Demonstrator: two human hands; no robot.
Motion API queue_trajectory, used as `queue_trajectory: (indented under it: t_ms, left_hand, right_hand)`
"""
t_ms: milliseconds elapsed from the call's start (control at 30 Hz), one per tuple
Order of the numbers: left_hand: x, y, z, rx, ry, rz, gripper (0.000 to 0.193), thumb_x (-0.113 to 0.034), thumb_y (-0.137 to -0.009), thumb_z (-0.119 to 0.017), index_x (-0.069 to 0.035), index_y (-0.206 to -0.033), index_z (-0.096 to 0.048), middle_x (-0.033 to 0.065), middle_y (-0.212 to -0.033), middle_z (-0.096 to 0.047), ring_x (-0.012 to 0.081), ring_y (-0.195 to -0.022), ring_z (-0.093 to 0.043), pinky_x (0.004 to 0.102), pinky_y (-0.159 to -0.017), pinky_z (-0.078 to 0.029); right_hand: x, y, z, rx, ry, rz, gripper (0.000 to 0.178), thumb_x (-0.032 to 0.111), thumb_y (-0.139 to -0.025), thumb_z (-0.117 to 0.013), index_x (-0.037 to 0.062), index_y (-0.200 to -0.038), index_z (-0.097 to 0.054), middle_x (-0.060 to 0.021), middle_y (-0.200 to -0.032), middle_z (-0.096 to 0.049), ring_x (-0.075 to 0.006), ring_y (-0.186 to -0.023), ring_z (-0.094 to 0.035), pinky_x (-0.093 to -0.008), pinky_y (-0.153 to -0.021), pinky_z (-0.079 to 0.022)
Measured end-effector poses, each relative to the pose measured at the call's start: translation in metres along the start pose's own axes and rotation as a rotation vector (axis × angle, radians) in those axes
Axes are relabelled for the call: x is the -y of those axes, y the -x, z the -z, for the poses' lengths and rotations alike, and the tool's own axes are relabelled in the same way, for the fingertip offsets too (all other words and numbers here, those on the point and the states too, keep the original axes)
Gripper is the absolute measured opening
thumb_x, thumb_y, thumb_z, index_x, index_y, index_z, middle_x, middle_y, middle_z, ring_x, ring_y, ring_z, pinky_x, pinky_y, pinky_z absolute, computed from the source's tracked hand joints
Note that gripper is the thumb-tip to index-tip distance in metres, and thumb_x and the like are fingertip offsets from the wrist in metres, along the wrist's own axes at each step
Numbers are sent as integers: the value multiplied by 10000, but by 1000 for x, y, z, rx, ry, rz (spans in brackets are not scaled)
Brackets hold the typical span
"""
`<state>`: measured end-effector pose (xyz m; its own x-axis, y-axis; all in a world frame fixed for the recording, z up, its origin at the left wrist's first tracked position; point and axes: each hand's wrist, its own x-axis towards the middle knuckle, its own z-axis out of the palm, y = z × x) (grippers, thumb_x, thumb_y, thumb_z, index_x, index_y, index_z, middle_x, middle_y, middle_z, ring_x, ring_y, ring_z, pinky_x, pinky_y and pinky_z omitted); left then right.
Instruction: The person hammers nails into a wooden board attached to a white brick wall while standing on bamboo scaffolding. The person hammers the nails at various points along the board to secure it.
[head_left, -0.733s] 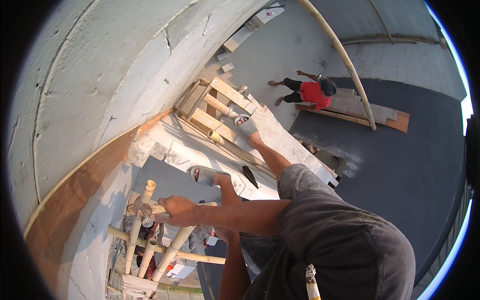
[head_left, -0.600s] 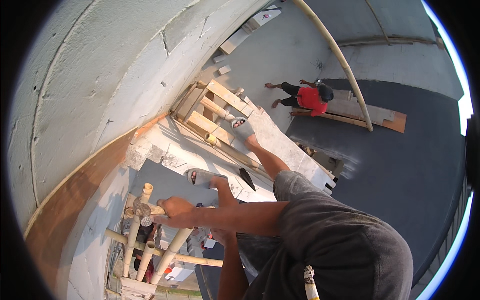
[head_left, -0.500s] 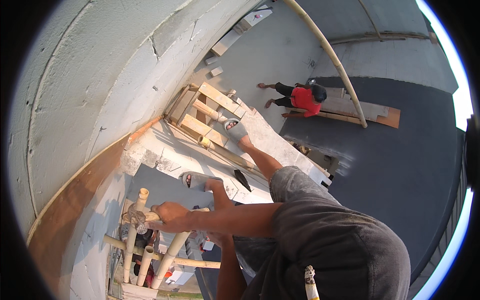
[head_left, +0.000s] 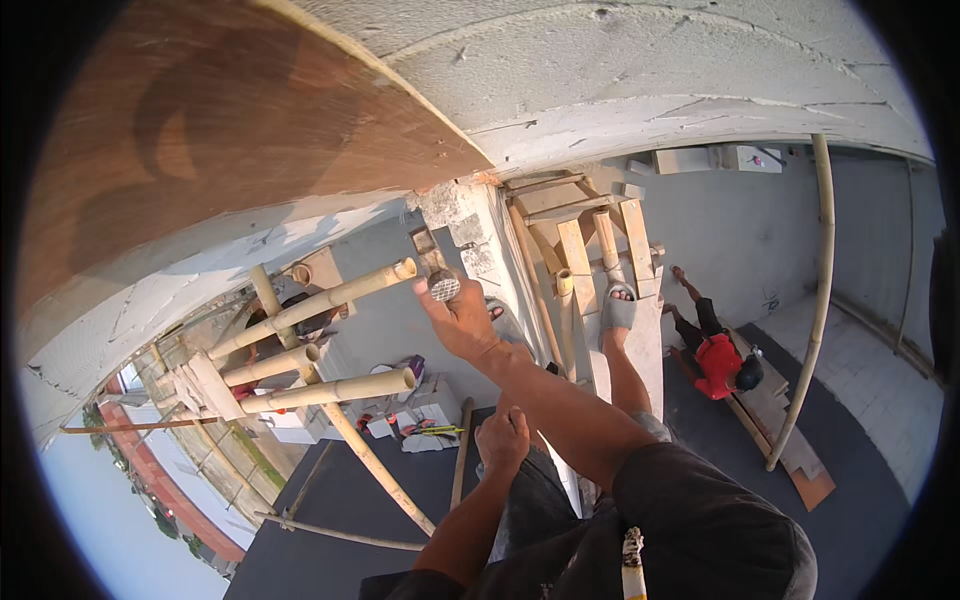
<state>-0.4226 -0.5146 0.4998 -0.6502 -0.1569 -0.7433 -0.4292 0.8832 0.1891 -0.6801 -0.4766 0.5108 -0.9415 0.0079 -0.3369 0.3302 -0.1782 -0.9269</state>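
Jutting up at the lower edge, nearest of all: a cigarette (head_left: 633,570) w/ ashy tip, in front of the person's dark shirt (head_left: 690,530). L hand (head_left: 502,440) is held low, in front of the legs, fingers curled in; can't tell if anything's inside. R hand (head_left: 466,325), arm stretched fwd & up-left, is closed round a hammer (head_left: 443,286), its round, checkered face turned twd the viewer. Hammer is just beyond the knuckles, near the open end of the topmost bamboo pole (head_left: 330,300); can't tell if they touch.

Below that, 2 more bamboo poles, abt parallel, w/ a thinner crosswise one (head_left: 375,465) slanting down-right. Feet wear grey sandals: R sandal (head_left: 620,308) by a wooden frame (head_left: 575,245) of planks & bamboo, L one partly hidden behind the R wrist. Brown board (head_left: 220,120) upper L, grey wall (head_left: 700,60) across the top.

Farther down, L of ctr: pale blocks (head_left: 432,400) w/ small red & yellow items; a 2nd person (head_left: 310,318), mostly hidden by bamboo. Well off to the R, a co-worker in a red shirt (head_left: 717,366) beside long boards (head_left: 765,400) on dark floor (head_left: 860,440). Farthest, lower L: reddish roof (head_left: 190,490) & sky (head_left: 95,520).
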Motion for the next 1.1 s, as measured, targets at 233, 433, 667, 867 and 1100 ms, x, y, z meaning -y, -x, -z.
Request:
queue_trajectory:
  t_ms: [233,433,667,867,1100]
  left_hand:
    - [6,13,30,44,161,111,414,-364,-1004,-487,-62,-935,-760,212,-958,-753,410,-940,-716,562,-923,-480]
    - [19,19,-1,-114,218,105,410,-391,-1019,-461,-115,-1029,-764,163,-1079,-757,364,-1022,-714,565,-937,-471]
    - [17,20,20,60,372,176,438,-361,-1016,-516,-196,-1405,-633,114,-1325,-701,297,-1229,-658,566,-1012,-466]
    - [16,11,8,-463,460,28,608,-423,-1008,-467,20,-1385,-645,267,-1283,-694,395,-1169,-695,484,-1081,-495]
    - [40,23,6,-226,579,144,599,-452,-1002,-463,36,-1224,-730,282,-1170,-727,418,-1110,-713,505,-1033,-522]
  right_hand:
    - [18,-22,-76,68,-179,57,399,425,-1085,-572,123,-843,-480,27,-702,-447,-80,-603,-417,-271,-538,-355]
    - [57,-30,-135,195,-386,101,419,391,-1118,-499,85,-835,-461,1,-658,-445,-96,-558,-422,-280,-522,-366]
    - [52,-40,-189,170,-335,194,401,374,-1122,-497,86,-845,-458,-2,-690,-458,-92,-582,-415,-283,-532,-367]
    - [19,-67,-188,-57,-35,368,375,372,-1117,-515,62,-906,-518,12,-723,-462,-82,-622,-414,-278,-572,-384]
    - [58,-43,-199,-5,305,228,427,356,-1081,-604,-70,-1065,-635,-65,-849,-625,-170,-797,-563,-345,-755,-488]
